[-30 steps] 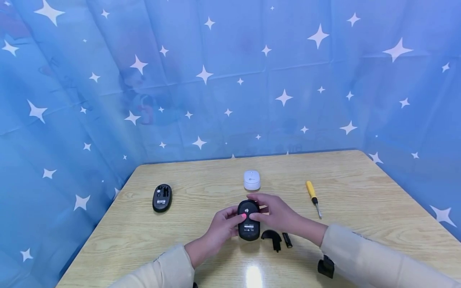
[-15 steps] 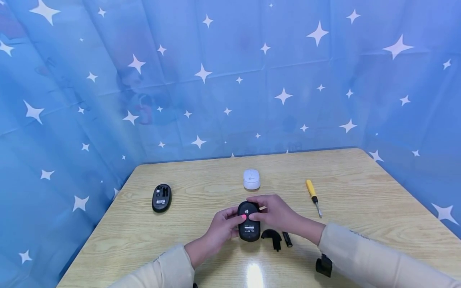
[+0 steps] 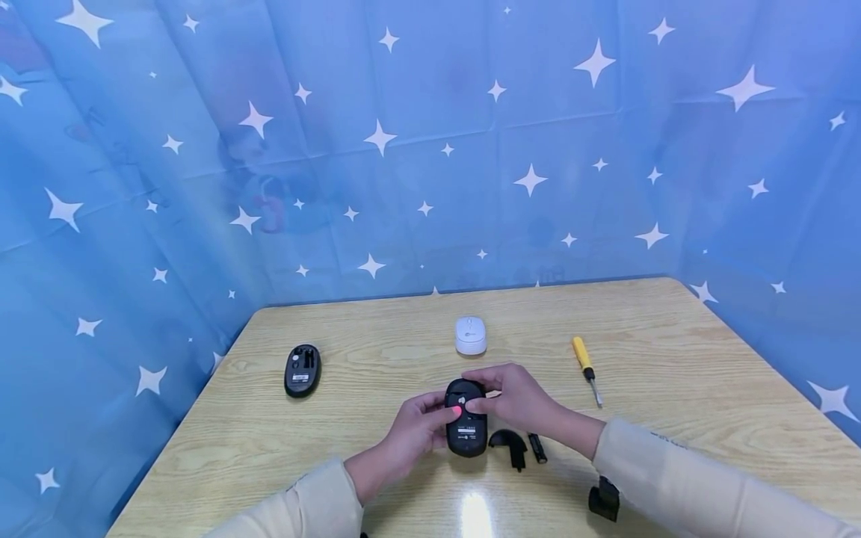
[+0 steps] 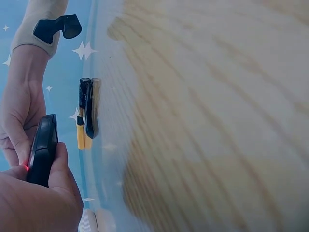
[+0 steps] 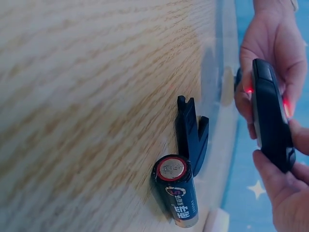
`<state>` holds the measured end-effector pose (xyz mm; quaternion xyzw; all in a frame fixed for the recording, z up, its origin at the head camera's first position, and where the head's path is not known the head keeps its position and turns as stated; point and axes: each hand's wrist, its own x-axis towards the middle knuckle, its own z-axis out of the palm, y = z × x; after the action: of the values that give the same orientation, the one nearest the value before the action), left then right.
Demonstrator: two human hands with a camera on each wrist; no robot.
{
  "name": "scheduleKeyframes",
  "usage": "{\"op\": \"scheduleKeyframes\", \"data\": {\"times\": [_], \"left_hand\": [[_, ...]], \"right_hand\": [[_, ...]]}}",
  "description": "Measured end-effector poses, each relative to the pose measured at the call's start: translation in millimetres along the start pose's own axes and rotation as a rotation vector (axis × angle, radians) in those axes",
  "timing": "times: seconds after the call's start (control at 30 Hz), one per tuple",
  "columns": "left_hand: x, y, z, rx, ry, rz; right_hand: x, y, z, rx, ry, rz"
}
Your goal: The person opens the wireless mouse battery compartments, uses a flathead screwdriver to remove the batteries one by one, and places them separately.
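Note:
A black computer mouse (image 3: 466,442) is held just above the table with its labelled underside facing up. My left hand (image 3: 415,432) grips its left side, thumb across the underside. From the right, my right hand (image 3: 516,397) holds the upper part, its thumb also on the underside and its fingers at the far end. The right wrist view shows the mouse (image 5: 271,111) edge-on between both hands, with red light on the left fingers. Below the right hand lie a curved black cover (image 3: 514,442) with a narrow tab and a small cylindrical battery (image 3: 537,448).
On the wooden table (image 3: 383,336), a second black mouse (image 3: 303,370) lies underside up at left, with an open compartment. Farther back sits a white mouse (image 3: 470,336). A yellow-handled screwdriver (image 3: 583,357) lies at right. A blue starry curtain (image 3: 430,149) hangs behind.
The mouse has shifted slightly toward the person and tilted a little, so a dark recess near its far end shows better. Both hands keep their hold. Objects on the table stay put.

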<state>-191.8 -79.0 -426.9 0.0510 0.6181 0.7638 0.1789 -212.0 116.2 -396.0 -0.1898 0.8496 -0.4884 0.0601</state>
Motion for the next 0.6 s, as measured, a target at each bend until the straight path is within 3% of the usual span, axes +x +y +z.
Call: {"op": "scheduleKeyframes", "data": {"times": [0.33,0.6], "left_hand": [[-1.3,1.2,-1.4,0.007,0.018,0.027],[-1.9,2.5,-2.6,0.006,0.024,0.025]], "right_hand": [[0.8,3.6,1.2,0.045,-0.034,-0.042],[1.5,2.3,1.6,0.067,0.0,-0.049]]}}
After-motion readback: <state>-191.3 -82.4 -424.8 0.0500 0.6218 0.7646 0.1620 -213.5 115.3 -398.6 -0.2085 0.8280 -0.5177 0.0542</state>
